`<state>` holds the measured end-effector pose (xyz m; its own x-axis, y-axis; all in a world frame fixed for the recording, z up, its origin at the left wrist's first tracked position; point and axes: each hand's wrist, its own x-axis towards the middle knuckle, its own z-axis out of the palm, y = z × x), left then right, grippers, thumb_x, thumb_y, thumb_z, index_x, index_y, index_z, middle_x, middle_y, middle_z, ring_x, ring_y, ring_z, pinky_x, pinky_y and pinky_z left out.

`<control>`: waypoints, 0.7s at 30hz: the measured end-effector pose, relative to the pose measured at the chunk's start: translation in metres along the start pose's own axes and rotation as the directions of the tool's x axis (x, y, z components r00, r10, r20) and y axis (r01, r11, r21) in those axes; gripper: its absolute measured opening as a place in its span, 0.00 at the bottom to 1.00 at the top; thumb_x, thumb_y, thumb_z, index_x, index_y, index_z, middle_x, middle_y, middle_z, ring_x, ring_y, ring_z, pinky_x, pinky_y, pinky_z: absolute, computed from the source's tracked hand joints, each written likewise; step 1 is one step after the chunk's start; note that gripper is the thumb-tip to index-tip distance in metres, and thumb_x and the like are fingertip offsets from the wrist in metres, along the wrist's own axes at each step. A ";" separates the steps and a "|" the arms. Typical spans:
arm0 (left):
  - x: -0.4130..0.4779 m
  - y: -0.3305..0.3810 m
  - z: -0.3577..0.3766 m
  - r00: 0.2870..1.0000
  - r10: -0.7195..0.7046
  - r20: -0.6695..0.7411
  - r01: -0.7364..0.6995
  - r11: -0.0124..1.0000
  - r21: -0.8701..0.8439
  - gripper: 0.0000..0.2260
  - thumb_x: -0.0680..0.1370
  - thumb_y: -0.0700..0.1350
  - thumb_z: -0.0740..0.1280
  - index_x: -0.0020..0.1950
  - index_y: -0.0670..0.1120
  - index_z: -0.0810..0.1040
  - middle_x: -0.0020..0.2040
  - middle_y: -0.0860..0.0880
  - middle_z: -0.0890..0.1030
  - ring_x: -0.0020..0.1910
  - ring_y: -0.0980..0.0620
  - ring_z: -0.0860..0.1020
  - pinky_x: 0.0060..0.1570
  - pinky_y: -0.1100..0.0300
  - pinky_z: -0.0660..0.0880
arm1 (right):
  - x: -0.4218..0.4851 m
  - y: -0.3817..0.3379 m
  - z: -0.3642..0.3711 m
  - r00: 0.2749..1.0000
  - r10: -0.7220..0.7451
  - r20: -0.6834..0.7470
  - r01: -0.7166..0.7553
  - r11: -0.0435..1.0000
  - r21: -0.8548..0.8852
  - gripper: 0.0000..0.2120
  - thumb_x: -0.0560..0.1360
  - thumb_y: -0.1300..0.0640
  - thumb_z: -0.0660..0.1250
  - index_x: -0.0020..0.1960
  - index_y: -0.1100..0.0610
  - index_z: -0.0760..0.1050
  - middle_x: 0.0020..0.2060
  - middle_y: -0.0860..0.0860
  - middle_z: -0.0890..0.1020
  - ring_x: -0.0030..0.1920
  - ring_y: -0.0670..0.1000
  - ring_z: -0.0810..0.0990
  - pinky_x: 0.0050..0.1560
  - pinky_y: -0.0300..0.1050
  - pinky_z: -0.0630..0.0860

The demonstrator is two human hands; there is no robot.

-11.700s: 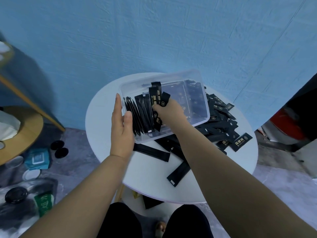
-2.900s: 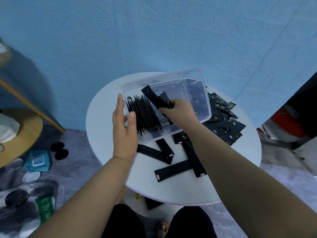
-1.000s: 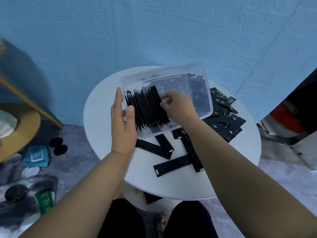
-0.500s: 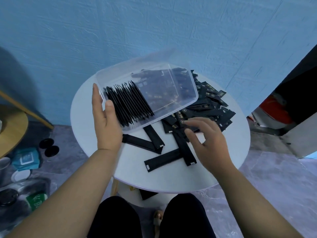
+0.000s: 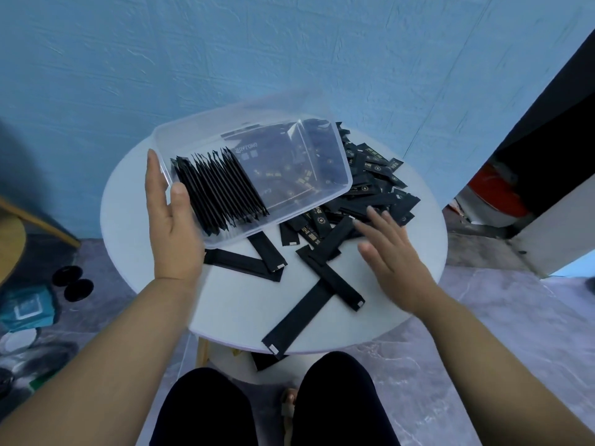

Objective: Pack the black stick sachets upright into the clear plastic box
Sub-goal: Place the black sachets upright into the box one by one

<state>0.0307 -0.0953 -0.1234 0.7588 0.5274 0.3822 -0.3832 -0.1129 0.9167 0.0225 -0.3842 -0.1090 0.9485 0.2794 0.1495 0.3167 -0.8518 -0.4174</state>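
Observation:
The clear plastic box sits tilted on the round white table. A row of black stick sachets stands on edge against its left end. My left hand holds that left end, with the thumb over the rim and the fingers flat along the outside wall. My right hand hovers with spread fingers over the loose pile of black sachets to the right of the box and holds nothing. Several single sachets lie flat in front of the box.
A blue wall stands behind the table. On the floor at left lie a teal packet, two black discs and a wooden table edge. One sachet lies on the floor under the table, by my knees.
My right hand has left the box and moved down and right, out over the loose pile. The box has tipped more and the view has shifted down.

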 end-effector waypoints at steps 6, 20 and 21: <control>-0.001 0.000 -0.001 1.000 -0.008 0.003 0.008 1.000 -0.013 0.17 0.79 0.58 0.53 0.66 0.73 0.57 0.75 0.56 0.61 0.74 0.57 0.61 0.74 0.51 0.58 | 0.016 0.003 -0.001 0.955 0.223 0.195 -0.173 0.954 -0.243 0.28 0.80 0.41 0.47 0.77 0.48 0.46 0.77 0.49 0.41 0.76 0.49 0.39 0.74 0.47 0.41; -0.003 0.001 0.001 0.999 0.022 0.024 -0.022 1.000 0.008 0.18 0.81 0.54 0.52 0.70 0.66 0.54 0.76 0.55 0.59 0.74 0.60 0.58 0.75 0.53 0.55 | 0.017 0.026 -0.009 0.945 0.325 0.033 -0.319 0.940 -0.119 0.27 0.80 0.46 0.55 0.76 0.55 0.55 0.75 0.52 0.58 0.74 0.53 0.55 0.72 0.47 0.50; -0.003 0.000 0.000 0.999 0.020 0.028 -0.020 1.000 0.006 0.18 0.80 0.56 0.52 0.69 0.68 0.55 0.76 0.55 0.59 0.74 0.59 0.58 0.75 0.52 0.55 | 0.012 0.023 -0.010 0.955 0.294 0.035 -0.290 0.953 -0.093 0.27 0.80 0.47 0.55 0.76 0.54 0.55 0.75 0.51 0.58 0.74 0.52 0.55 0.72 0.47 0.50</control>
<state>0.0289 -0.0969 -0.1242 0.7655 0.5014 0.4032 -0.3949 -0.1285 0.9097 0.0410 -0.4046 -0.1074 0.9994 0.0320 -0.0107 0.0261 -0.9336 -0.3573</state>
